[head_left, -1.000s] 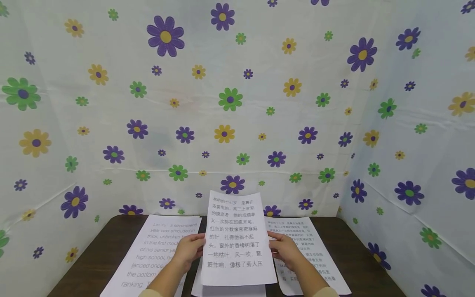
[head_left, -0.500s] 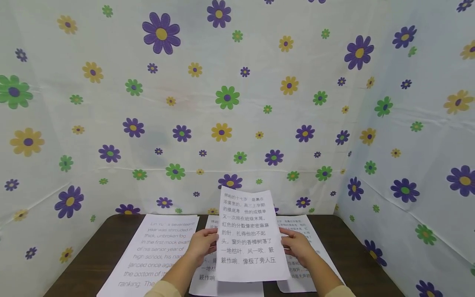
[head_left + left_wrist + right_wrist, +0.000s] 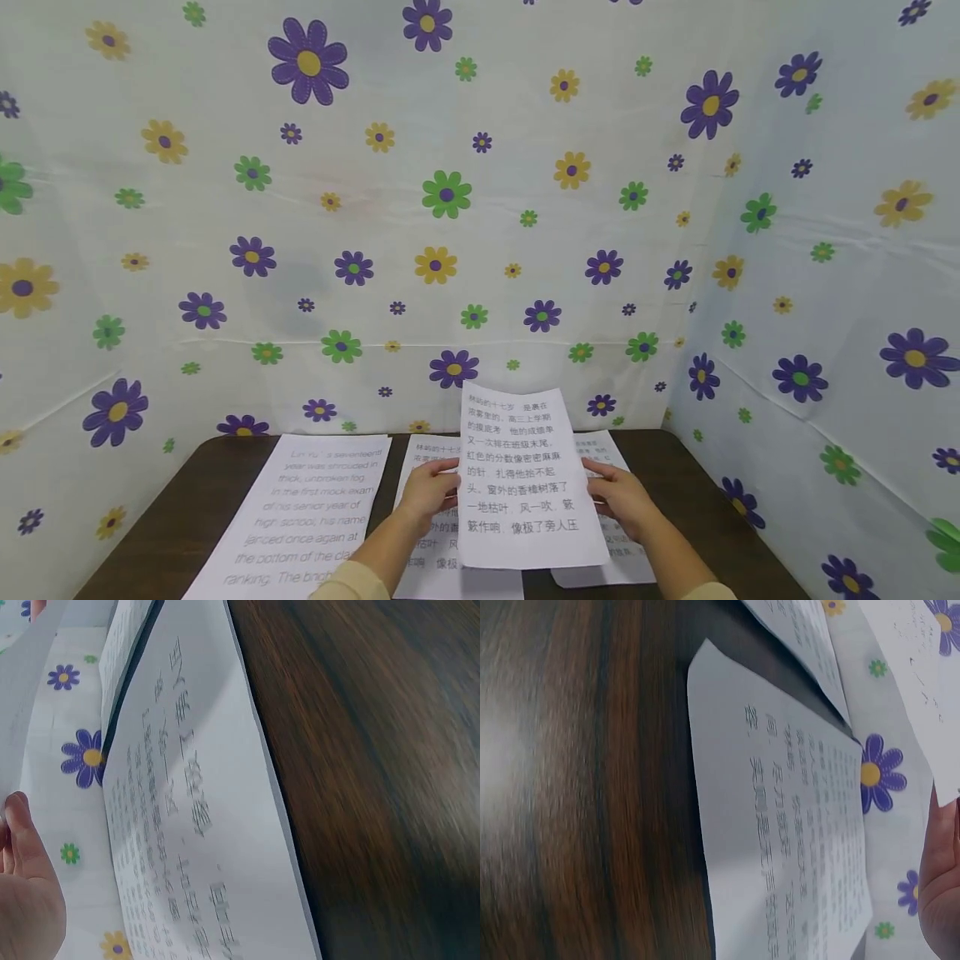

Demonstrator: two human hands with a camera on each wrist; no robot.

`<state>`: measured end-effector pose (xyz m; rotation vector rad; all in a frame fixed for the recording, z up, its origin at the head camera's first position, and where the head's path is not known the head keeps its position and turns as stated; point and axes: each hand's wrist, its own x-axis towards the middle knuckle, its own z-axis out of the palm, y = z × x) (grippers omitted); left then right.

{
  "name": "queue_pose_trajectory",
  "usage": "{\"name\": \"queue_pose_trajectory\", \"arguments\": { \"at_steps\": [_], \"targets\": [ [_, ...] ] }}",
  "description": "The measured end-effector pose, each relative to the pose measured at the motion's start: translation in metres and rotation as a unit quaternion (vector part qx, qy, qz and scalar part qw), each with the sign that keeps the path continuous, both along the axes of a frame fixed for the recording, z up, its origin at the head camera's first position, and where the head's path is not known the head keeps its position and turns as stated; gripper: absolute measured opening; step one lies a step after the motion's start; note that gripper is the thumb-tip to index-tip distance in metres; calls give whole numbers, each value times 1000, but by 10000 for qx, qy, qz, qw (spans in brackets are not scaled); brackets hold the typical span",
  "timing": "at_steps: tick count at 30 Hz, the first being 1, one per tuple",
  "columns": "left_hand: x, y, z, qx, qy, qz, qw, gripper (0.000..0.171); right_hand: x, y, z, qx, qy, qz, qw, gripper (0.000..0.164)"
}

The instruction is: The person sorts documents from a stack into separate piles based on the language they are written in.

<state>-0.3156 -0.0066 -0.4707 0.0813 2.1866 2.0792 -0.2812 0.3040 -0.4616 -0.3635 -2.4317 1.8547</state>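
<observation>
A printed sheet of paper (image 3: 528,487) with Chinese text is held up, tilted toward me, above the table in the head view. My left hand (image 3: 431,492) pinches its left edge, and my right hand (image 3: 621,497) pinches the right edge. Fingers behind the sheet are hidden. Below it lies a middle stack of paper (image 3: 450,582) with Chinese text, partly covered. A right-hand sheet (image 3: 603,575) with smaller Chinese print lies under my right arm, also partly covered. In the left wrist view the middle stack (image 3: 217,787) shows some thickness.
A left paper stack (image 3: 300,508) with large English text lies on the dark wooden table (image 3: 165,517). Behind and on the right hangs a flower-patterned white cloth (image 3: 510,250), close to the table's far edge.
Both hands have carried the held sheet to the right, from over the middle stack toward the right-hand one. More of the middle stack now shows. The head view has turned slightly right.
</observation>
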Motion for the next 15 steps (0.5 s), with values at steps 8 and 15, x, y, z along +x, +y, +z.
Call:
{"name": "queue_pose_trajectory", "arguments": {
  "at_steps": [8,15],
  "targets": [
    [1,22,1,5,-37,-139,9999,44,4,24,-3,219,-136,-170,9995,52],
    [7,43,-1,-42,-64,-189,9998,42,8,42,-8,262,-216,-214,9992,51]
  ]
}}
